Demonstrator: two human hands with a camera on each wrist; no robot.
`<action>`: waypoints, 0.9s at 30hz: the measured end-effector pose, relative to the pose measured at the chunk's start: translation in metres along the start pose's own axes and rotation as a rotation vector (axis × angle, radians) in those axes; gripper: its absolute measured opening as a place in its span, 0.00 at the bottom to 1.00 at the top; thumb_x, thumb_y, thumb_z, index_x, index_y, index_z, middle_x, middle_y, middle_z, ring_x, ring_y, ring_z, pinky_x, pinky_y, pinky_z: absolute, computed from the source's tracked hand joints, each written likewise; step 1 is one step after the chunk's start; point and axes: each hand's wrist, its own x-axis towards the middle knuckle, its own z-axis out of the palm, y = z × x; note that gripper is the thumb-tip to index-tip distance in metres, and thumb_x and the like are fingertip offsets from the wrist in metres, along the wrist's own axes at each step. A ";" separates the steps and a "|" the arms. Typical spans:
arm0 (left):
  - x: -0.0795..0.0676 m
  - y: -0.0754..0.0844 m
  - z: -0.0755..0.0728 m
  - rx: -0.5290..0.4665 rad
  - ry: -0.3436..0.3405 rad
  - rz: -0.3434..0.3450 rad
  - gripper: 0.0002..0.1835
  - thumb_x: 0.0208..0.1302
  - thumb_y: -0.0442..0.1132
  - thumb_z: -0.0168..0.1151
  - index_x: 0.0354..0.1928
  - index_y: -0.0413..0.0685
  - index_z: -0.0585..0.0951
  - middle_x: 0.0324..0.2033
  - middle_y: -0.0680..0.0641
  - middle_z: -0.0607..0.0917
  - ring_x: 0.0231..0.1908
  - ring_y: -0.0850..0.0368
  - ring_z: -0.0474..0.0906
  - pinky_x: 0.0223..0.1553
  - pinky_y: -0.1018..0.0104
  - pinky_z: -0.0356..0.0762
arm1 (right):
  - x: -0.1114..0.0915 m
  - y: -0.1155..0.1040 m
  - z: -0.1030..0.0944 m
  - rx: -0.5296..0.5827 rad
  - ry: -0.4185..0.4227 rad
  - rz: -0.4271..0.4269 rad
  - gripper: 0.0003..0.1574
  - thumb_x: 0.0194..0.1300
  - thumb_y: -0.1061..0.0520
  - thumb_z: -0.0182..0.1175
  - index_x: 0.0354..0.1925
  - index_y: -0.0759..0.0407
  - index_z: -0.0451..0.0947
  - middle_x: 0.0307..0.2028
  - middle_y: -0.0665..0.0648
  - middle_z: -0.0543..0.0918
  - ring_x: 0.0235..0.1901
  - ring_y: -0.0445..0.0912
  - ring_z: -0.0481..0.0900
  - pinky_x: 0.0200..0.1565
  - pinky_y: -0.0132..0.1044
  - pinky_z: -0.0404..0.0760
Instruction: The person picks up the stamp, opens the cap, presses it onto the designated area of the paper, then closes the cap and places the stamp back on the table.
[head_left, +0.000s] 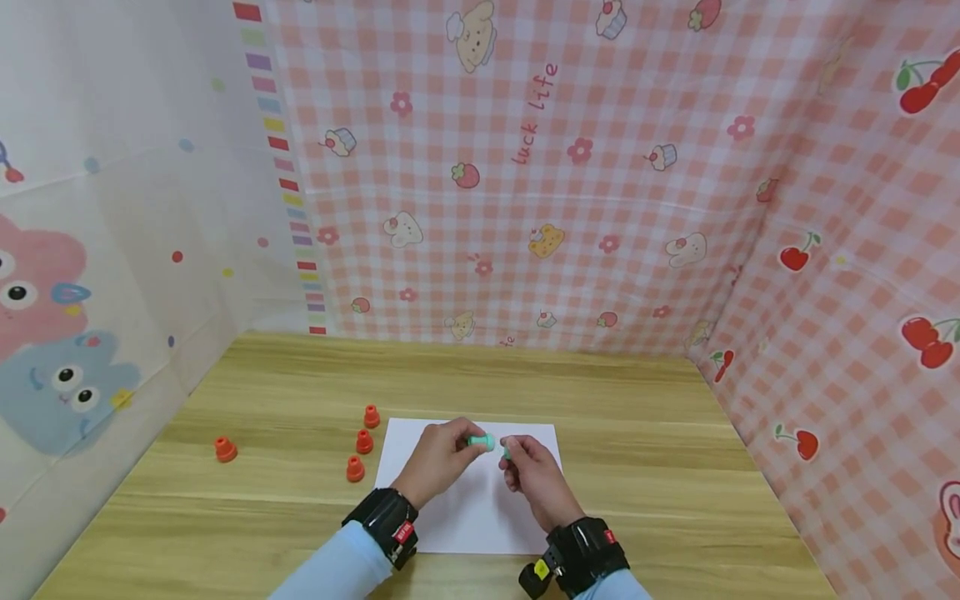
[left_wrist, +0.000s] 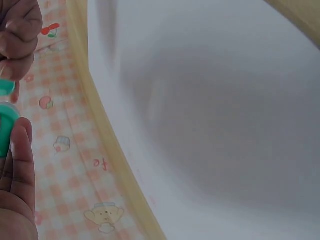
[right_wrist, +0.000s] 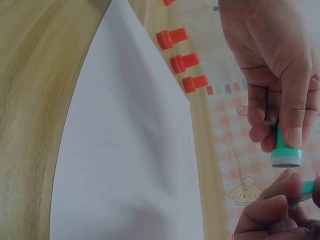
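Over the white paper (head_left: 480,521), my left hand (head_left: 438,457) pinches a small green stamp (head_left: 483,442) between thumb and fingers. Its round end points toward the right hand; in the right wrist view the stamp (right_wrist: 287,155) has a pale rim and a dark face. My right hand (head_left: 536,473) grips a small green cap (right_wrist: 308,188), mostly covered by its fingers. Stamp and cap are close together but apart, with a narrow gap visible in the left wrist view between the stamp (left_wrist: 6,127) and the cap (left_wrist: 6,87).
Left of the paper, red stamps stand in a short row: a far one (head_left: 371,417), a middle one (head_left: 364,442) and a near one (head_left: 356,469). Another red stamp (head_left: 225,450) stands farther left on the wooden table (head_left: 637,450). Patterned cloth (head_left: 510,208) hangs behind.
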 end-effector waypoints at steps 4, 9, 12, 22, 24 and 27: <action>0.003 -0.004 -0.005 0.020 0.024 0.002 0.05 0.64 0.37 0.68 0.41 0.47 0.84 0.28 0.56 0.82 0.26 0.61 0.72 0.26 0.70 0.71 | 0.001 0.001 -0.002 -0.034 0.028 0.008 0.24 0.79 0.51 0.48 0.58 0.69 0.69 0.33 0.55 0.74 0.30 0.46 0.70 0.35 0.35 0.71; 0.007 -0.009 -0.015 0.049 0.048 -0.022 0.07 0.64 0.37 0.68 0.43 0.46 0.85 0.28 0.55 0.82 0.26 0.60 0.72 0.27 0.69 0.72 | 0.002 0.003 -0.003 -0.040 0.034 0.019 0.24 0.79 0.51 0.48 0.59 0.69 0.70 0.33 0.55 0.75 0.31 0.46 0.70 0.35 0.35 0.72; 0.010 -0.012 -0.022 0.072 0.068 -0.034 0.08 0.64 0.37 0.68 0.44 0.45 0.85 0.29 0.54 0.82 0.27 0.59 0.72 0.27 0.69 0.72 | 0.002 0.002 -0.004 -0.036 0.027 0.016 0.24 0.79 0.51 0.48 0.59 0.70 0.69 0.33 0.55 0.75 0.31 0.46 0.70 0.35 0.35 0.72; 0.017 -0.025 -0.040 0.165 0.082 -0.032 0.09 0.65 0.35 0.66 0.46 0.43 0.85 0.39 0.49 0.85 0.33 0.57 0.75 0.38 0.63 0.79 | 0.001 0.002 -0.005 -0.027 0.013 0.010 0.24 0.79 0.50 0.48 0.59 0.67 0.70 0.33 0.55 0.75 0.32 0.46 0.70 0.36 0.35 0.72; 0.017 -0.028 -0.043 0.189 0.078 -0.029 0.10 0.66 0.35 0.66 0.47 0.42 0.84 0.40 0.48 0.85 0.34 0.56 0.76 0.40 0.61 0.79 | 0.001 0.002 -0.006 -0.027 0.011 0.010 0.24 0.79 0.50 0.48 0.59 0.67 0.70 0.33 0.55 0.75 0.32 0.46 0.70 0.36 0.35 0.72; 0.019 -0.034 -0.047 0.231 0.070 -0.034 0.10 0.65 0.36 0.66 0.47 0.41 0.84 0.40 0.47 0.85 0.35 0.55 0.77 0.42 0.59 0.80 | 0.001 0.002 -0.006 -0.026 0.008 0.005 0.24 0.79 0.50 0.48 0.59 0.68 0.70 0.33 0.55 0.75 0.31 0.46 0.70 0.35 0.35 0.72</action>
